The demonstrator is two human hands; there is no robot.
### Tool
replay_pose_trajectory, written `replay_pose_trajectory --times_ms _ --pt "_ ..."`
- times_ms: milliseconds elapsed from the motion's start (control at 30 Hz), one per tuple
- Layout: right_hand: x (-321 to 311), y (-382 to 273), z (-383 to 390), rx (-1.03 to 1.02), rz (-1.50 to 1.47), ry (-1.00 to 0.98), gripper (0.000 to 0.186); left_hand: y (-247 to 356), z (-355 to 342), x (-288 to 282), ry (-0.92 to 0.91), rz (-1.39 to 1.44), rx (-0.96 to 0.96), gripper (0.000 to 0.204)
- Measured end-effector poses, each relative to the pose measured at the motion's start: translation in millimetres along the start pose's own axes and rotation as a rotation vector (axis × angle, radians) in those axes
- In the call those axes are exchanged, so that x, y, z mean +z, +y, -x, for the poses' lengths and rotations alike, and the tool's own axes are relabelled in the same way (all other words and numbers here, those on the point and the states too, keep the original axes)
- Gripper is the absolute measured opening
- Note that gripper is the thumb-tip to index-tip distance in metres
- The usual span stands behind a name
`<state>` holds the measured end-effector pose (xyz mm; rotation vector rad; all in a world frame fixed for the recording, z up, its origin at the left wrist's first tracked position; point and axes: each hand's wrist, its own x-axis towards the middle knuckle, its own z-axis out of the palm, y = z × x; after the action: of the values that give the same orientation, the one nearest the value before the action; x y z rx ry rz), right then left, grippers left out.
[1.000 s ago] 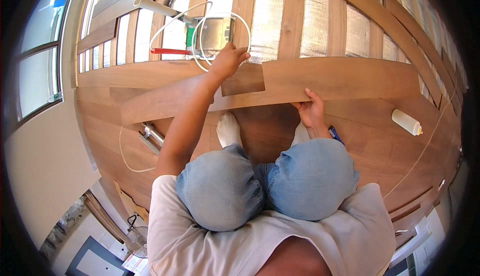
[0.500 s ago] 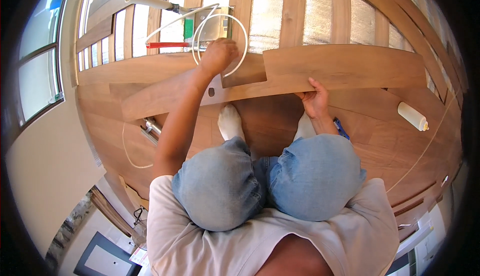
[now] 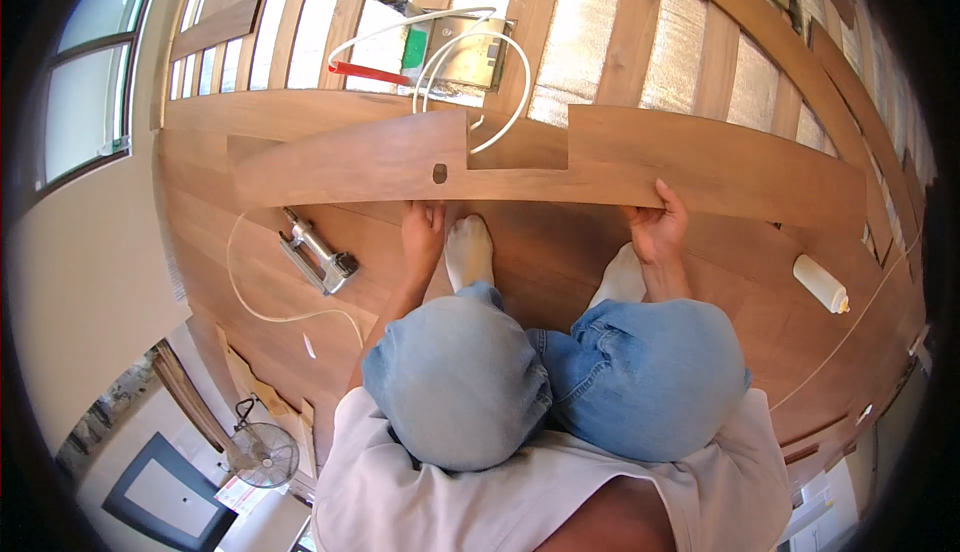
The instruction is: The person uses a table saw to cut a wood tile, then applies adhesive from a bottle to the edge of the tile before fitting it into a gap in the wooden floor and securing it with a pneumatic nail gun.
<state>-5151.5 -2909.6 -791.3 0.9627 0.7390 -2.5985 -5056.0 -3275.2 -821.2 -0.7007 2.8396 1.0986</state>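
L hand [image 3: 423,234] shifted from beside metal box [image 3: 470,55] to near edge of notched plank [image 3: 520,184], nearside of box; R hand [image 3: 657,227], right of box, grips same edge, so plank's now held 2-handed.

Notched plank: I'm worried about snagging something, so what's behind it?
Through the notch in the plank, brown board and part of the white cable show. Whatever lies directly behind the plank's solid body is covered and cannot be seen.

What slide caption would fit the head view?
Right hand grips a notched plank, left hand at its near edge; white cable loops beyond.
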Motion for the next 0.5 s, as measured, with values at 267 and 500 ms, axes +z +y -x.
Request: replay_pose_trajectory --times_ms 267,500 --pt "-4 -26 4 -0.081 -0.007 -0.064 0.029 4 -65 30 -0.074 0.295 0.025 0.033" --pt "11 -26 14 -0.090 0.015 -0.061 0.031 5 -46 26 -0.160 0.288 0.052 0.027"
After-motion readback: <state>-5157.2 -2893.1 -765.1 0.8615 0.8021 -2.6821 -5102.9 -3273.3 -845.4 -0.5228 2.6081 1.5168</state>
